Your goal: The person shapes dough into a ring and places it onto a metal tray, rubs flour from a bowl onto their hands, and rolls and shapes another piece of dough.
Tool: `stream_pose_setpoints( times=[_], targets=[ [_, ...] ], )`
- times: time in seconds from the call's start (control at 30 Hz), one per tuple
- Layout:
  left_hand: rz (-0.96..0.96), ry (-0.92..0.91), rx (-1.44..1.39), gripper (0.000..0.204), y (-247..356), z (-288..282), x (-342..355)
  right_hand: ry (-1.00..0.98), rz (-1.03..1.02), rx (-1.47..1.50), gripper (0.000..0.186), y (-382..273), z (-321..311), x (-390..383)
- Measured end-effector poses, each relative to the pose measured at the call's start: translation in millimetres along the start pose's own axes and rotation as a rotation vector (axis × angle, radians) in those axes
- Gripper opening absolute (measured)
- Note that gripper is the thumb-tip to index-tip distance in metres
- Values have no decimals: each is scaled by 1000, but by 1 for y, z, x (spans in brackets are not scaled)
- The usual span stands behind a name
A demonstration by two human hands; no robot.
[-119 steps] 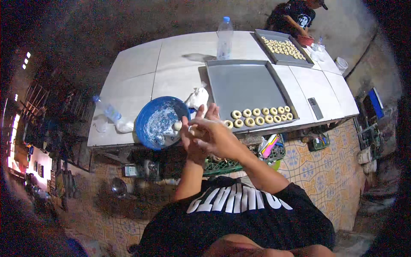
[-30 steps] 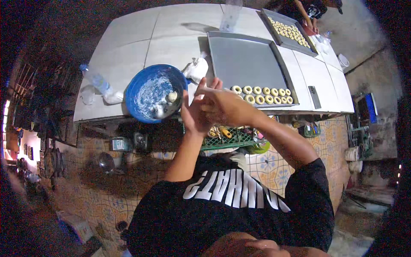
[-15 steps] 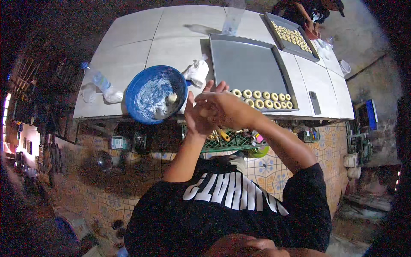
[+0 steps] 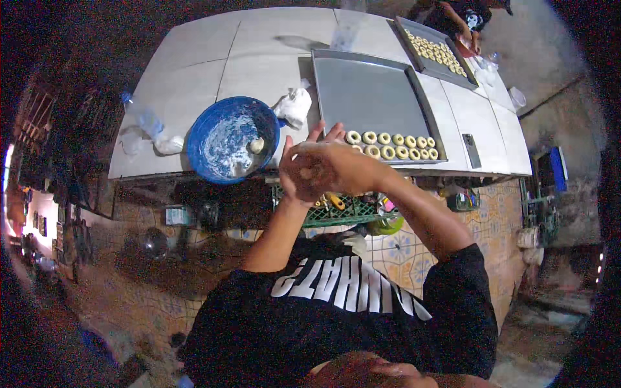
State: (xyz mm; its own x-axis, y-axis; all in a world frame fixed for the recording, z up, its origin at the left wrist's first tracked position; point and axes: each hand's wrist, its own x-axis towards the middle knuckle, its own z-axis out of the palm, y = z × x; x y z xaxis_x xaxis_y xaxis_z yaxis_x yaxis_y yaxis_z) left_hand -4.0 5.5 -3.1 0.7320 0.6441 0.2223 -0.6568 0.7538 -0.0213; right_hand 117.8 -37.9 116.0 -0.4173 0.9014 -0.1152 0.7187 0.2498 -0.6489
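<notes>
My left hand point(image 4: 299, 169) is palm up, fingers stretched apart, beside the blue basin point(image 4: 204, 139). My right hand point(image 4: 343, 165) lies across that palm with its fingers curved and pressed together; whatever is between my hands is hidden. A pale dough lump point(image 4: 257, 145) sits in the basin among white powder. Just beyond my hands a large metal tray point(image 4: 362, 97) holds several ring-shaped dough pieces point(image 4: 402, 152) along its near side. A white bag point(image 4: 294, 103) lies between basin and tray.
A co-worker point(image 4: 456, 22) bends beside a second tray point(image 4: 414, 61) of dough rings. The tiled table point(image 4: 187, 84) also carries plastic bottles point(image 4: 149, 123) and a phone point(image 4: 471, 150). A green crate point(image 4: 330, 216) is below the near edge.
My hands are lower and closer together than a second ago, with my right hand covering more of my left palm. Compared with four seconds ago, the dough lump in the basin shows clearly.
</notes>
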Motion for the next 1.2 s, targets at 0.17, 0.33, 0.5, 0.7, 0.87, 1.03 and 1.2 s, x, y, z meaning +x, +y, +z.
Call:
stream_pose_setpoints(
  times=[0.17,0.33,0.5,0.7,0.87,1.03,1.2],
  targets=[
    [-38,44,26,79,-1,-2,-5,33,147,-347,58,-2,1,2],
    [-50,57,20,79,0,0,-10,-92,73,-240,53,-8,1,4],
    [-90,43,-152,80,5,-4,-6,27,49,-451,48,-9,3,7],
    [-94,17,-78,82,4,5,-12,67,43,-518,50,-1,12,7],
    [-116,6,-74,81,3,2,-12,11,-42,-277,47,-1,11,4],
    [-103,52,-26,77,1,-4,-13,90,-260,-200,47,-3,16,1],
    [-110,124,-15,82,-4,11,-15,49,68,-593,53,-4,7,-2]
  ],
)
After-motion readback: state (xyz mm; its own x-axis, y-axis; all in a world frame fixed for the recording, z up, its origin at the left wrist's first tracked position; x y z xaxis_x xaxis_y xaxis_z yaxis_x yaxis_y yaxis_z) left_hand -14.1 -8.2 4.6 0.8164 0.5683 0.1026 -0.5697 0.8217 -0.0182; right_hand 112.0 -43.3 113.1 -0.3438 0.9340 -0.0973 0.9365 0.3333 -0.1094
